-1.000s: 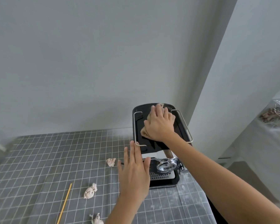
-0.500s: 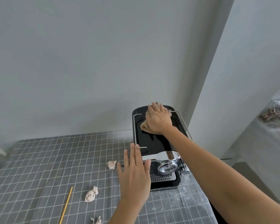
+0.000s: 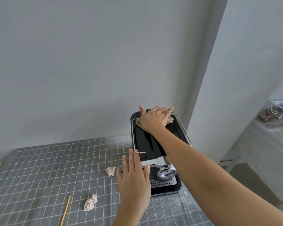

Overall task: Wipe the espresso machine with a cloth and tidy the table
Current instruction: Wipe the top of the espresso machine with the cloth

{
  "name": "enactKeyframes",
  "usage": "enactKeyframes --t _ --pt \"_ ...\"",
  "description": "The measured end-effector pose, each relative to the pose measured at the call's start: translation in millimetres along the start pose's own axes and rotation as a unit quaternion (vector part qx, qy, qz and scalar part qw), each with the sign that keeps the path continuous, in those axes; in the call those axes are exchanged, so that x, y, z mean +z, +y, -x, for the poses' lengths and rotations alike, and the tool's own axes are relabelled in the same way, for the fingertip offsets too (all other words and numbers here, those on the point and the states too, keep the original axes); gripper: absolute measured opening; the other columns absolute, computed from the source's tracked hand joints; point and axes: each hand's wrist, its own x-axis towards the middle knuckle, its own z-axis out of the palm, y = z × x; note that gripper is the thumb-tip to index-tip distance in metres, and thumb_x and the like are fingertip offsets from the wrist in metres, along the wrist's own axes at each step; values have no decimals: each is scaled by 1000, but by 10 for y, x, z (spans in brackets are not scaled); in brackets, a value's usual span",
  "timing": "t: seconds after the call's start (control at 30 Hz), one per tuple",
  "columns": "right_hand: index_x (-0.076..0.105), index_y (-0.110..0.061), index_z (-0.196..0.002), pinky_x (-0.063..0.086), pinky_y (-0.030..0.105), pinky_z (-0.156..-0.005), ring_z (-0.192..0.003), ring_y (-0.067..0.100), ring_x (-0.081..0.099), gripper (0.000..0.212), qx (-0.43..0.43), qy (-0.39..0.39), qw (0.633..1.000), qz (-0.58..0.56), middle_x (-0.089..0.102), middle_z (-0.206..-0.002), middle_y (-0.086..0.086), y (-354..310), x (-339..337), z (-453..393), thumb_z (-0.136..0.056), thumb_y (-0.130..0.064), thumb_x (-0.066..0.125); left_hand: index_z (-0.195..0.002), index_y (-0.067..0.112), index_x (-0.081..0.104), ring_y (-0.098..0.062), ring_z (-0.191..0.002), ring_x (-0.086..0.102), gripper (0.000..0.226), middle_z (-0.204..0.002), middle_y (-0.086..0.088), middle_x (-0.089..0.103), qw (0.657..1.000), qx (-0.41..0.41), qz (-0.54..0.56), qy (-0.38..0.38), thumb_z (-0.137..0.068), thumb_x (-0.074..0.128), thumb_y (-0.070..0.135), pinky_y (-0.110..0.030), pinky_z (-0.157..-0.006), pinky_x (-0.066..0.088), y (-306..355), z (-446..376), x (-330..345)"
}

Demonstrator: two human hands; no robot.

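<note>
Hands: right hand (image 3: pixel 155 119) is pressing flat on the cloth (image 3: pixel 169 119), left hand (image 3: pixel 134 180) is hovering spread, empty.
Cloth: sitting at the machine's (image 3: pixel 145 141) far top edge.
Risk: I'm guessing it's slipping off the back if pushed further.

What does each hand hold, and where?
Nothing is gripped: the right hand presses the cloth flat from above; the left hand is open, empty.

The espresso machine (image 3: pixel 144 141) is hemmed in — back wall (image 3: pixel 88 62) behind, side wall (image 3: pixel 235 79) just right. Leftward the table (image 3: pixel 39 168) lies open save crumpled wads (image 3: pixel 110 170) and a stick (image 3: pixel 65 210).
</note>
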Motion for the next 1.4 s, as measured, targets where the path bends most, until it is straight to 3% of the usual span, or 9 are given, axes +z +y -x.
enactKeyframes --t 0.2,0.3,0.43,0.53,0.7,0.87,1.07,1.27,1.4 --pt "58 -8 -116 24 46 -111 -124 38 47 41 -175 62 982 -35 61 -120 19 210 65 -86 -101 -28 25 -150 18 11 -23 -146 17 70 -158 2 12 1000 4 22 -15 -92 -4 54 -50 -111 27 -6 37 -3" --pt "64 -11 -99 26 41 -109 -122 29 51 50 -209 82 968 -113 65 -118 7 429 139 -128 -96 -34 20 -150 19 9 -23 -145 17 69 -157 2 10 1000 6 26 2 -93 -5 55 -51 -111 28 -8 56 -14" --pt "51 1 -132 -10 60 -115 -144 50 16 63 -44 44 998 2 50 -142 19 273 78 -29 -97 -39 18 -149 16 25 -26 -142 28 71 -155 -1 24 999 5 33 -13 -95 -1 54 -53 -105 38 4 14 -25" --pt "27 9 -147 -5 56 -120 -149 45 2 69 -21 10 1000 4 28 -155 26 74 21 -59 -99 -39 18 -143 12 37 -28 -134 42 65 -149 -5 40 1000 0 25 -10 -98 8 50 -53 -96 46 20 -20 -15" --pt "40 -1 -140 16 44 -120 -148 33 14 53 -171 28 983 -66 39 -150 14 238 147 -94 -99 -34 28 -147 14 29 -27 -140 33 67 -153 -4 32 1000 -2 23 1 -96 6 51 -51 -103 38 0 23 -4" --pt "22 5 -150 13 48 -121 -147 41 14 66 -84 49 991 -88 26 -156 26 334 164 504 -100 -36 34 -144 11 36 -28 -135 41 66 -149 -5 40 1000 -5 2 -2 -96 12 50 -53 -95 44 16 16 -18" --pt "34 14 -142 22 53 -118 -142 50 25 72 -13 72 995 -66 41 -145 35 457 165 1038 -99 -43 38 -138 9 45 -30 -129 48 66 -143 -9 48 1000 -4 -4 -9 -95 15 49 -51 -87 50 -2 -5 2" --pt "21 11 -148 8 45 -123 -149 40 7 60 -104 25 989 -101 27 -155 26 467 1 589 -103 -27 26 -150 15 18 -26 -145 21 76 -158 -3 20 1000 6 21 -16 -90 -2 55 -50 -105 35 41 -23 -40" --pt "39 6 -136 20 42 -119 -140 36 26 48 -146 54 983 -95 45 -141 21 651 55 848 -101 -25 29 -145 11 33 -29 -138 37 70 -151 -7 37 1000 -1 6 -9 -95 7 52 -51 -96 43 22 21 -37"
